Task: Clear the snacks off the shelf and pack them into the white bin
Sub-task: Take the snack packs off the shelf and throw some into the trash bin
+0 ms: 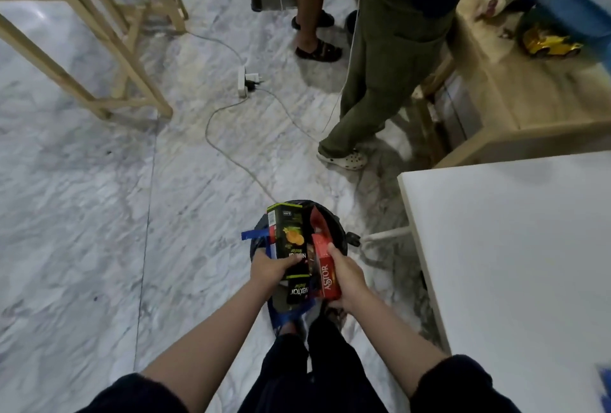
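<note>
My left hand (269,266) grips a black Nextar snack box (290,233) with an orange fruit picture, held upright. A second black Nextar box (299,292) shows just below that hand. My right hand (345,277) grips a red Astor box (325,275) beside it. Both hands hold the boxes over a dark round container (335,224) on the floor, with blue packaging (254,234) sticking out at its left. No white bin and no shelf can be made out in the head view.
A white tabletop (515,264) fills the right side. Two people stand ahead, one in green trousers (370,88). A power strip (243,81) and cable (231,154) lie on the marble floor. Wooden stool legs (109,49) stand at the left, a wooden bench with toys (529,82) at the right.
</note>
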{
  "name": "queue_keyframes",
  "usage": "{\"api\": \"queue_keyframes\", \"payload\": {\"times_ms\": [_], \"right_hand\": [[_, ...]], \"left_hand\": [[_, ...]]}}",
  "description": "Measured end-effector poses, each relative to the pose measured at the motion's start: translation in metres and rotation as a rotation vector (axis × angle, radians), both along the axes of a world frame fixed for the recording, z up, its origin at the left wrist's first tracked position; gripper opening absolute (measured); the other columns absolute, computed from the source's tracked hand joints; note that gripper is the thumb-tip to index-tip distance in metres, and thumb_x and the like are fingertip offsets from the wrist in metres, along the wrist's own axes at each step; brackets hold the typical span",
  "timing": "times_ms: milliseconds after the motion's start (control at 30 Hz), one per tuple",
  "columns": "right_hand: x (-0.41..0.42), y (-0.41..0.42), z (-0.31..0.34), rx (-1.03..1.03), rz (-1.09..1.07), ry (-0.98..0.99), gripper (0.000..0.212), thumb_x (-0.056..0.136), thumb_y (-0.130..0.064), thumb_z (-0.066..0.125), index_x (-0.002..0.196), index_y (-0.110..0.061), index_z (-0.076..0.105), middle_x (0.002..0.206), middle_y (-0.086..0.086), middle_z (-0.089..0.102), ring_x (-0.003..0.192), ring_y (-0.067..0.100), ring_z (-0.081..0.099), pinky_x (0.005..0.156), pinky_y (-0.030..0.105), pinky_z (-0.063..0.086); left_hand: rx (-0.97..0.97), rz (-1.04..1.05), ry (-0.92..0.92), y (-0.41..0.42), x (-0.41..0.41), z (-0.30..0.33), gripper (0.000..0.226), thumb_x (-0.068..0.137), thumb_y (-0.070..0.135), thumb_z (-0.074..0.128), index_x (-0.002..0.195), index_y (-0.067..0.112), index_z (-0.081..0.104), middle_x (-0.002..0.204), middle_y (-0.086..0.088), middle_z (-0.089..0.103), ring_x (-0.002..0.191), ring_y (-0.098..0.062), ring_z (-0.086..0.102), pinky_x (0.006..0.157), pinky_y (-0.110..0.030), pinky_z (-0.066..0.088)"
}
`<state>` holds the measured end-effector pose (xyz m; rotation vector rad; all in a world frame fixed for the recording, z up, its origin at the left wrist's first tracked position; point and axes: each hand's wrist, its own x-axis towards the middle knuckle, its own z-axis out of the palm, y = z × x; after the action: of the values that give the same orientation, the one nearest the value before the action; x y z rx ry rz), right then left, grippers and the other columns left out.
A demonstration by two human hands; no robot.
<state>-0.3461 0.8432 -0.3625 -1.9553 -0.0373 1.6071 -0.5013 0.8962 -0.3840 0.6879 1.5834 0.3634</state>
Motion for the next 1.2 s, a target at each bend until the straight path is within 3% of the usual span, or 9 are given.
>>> {"api": "queue_keyframes", "payload": {"times_ms": [67,200,300,400,600,733,967,1100,1200], "right_hand": [[0.006,0.019,-0.009,-0.032,0.028,0.024,0.050,0.088,-0.061,0.048,0.090,-0.015,0.067,0.088,0.008,0.070,0.086,0.029,0.067,0.085,0.047,0.055],[0.017,0.047,-0.019,-0.068,0.024,0.055,0.046,0.095,-0.056,0.035,0.115,-0.022,0.059,0.117,0.007,0.063,0.102,0.025,0.059,0.079,0.032,0.049],[0.026,0.056,-0.021,-0.092,0.071,0.017,0.055,0.095,-0.055,0.036,0.132,-0.017,0.052,0.134,0.008,0.055,0.120,0.028,0.053,0.100,0.041,0.046],[0.033,0.057,-0.023,-0.136,0.098,0.014,0.059,0.095,-0.054,0.039,0.133,-0.010,0.051,0.133,0.011,0.054,0.120,0.032,0.052,0.103,0.043,0.043],[0.040,0.053,-0.016,-0.154,0.100,-0.023,0.055,0.094,-0.051,0.043,0.126,-0.007,0.055,0.120,0.012,0.061,0.109,0.029,0.058,0.097,0.040,0.047],[0.040,0.049,0.000,-0.087,0.048,-0.069,0.044,0.094,-0.046,0.044,0.116,-0.011,0.061,0.110,0.009,0.064,0.105,0.028,0.060,0.097,0.046,0.048],[0.046,0.026,0.028,0.041,-0.120,-0.211,0.030,0.091,-0.034,0.046,0.092,-0.010,0.065,0.102,0.014,0.068,0.094,0.029,0.063,0.089,0.042,0.051],[0.046,-0.003,0.057,0.092,-0.352,-0.261,0.021,0.090,-0.024,0.052,0.082,-0.009,0.064,0.084,0.006,0.065,0.080,0.023,0.060,0.071,0.032,0.045],[0.044,-0.032,0.073,0.114,-0.472,-0.301,0.022,0.089,-0.022,0.055,0.074,-0.009,0.063,0.077,0.007,0.063,0.073,0.022,0.056,0.068,0.031,0.045]], "left_hand": [[-0.012,-0.071,-0.062,0.019,0.005,-0.006,0.069,0.051,0.031,0.093,0.108,0.006,0.064,0.108,-0.016,0.070,0.094,-0.030,0.070,0.084,-0.048,0.056],[-0.057,-0.125,-0.064,0.043,0.011,-0.018,0.110,0.050,0.059,0.085,0.138,0.007,0.043,0.139,-0.006,0.050,0.119,-0.027,0.056,0.100,-0.043,0.047],[-0.063,-0.104,-0.032,0.051,0.019,-0.005,0.082,0.072,0.046,0.077,0.134,0.003,0.045,0.132,-0.006,0.052,0.118,-0.025,0.053,0.100,-0.036,0.044],[-0.108,-0.086,0.033,0.050,0.024,-0.008,0.061,0.083,0.037,0.069,0.130,0.003,0.049,0.120,-0.004,0.065,0.111,-0.026,0.057,0.097,-0.035,0.047],[-0.097,-0.108,0.059,0.043,0.035,0.000,0.064,0.081,0.048,0.068,0.126,0.004,0.057,0.127,-0.012,0.059,0.116,-0.028,0.057,0.103,-0.044,0.045],[-0.037,-0.190,0.061,0.041,0.051,0.018,0.048,0.083,0.044,0.067,0.110,0.005,0.067,0.111,-0.011,0.067,0.103,-0.023,0.063,0.094,-0.036,0.050],[0.180,-0.571,0.012,0.041,0.086,0.054,0.032,0.088,0.038,0.060,0.088,0.007,0.069,0.093,-0.005,0.069,0.087,-0.017,0.064,0.080,-0.027,0.048],[0.273,-0.737,0.019,0.033,0.099,0.078,0.045,0.085,0.044,0.062,0.109,0.007,0.067,0.110,-0.004,0.068,0.102,-0.017,0.063,0.095,-0.033,0.049],[0.351,-0.852,-0.002,0.018,0.111,0.096,0.039,0.088,0.040,0.061,0.112,0.009,0.062,0.105,0.000,0.059,0.099,-0.014,0.056,0.085,-0.025,0.041]]}}
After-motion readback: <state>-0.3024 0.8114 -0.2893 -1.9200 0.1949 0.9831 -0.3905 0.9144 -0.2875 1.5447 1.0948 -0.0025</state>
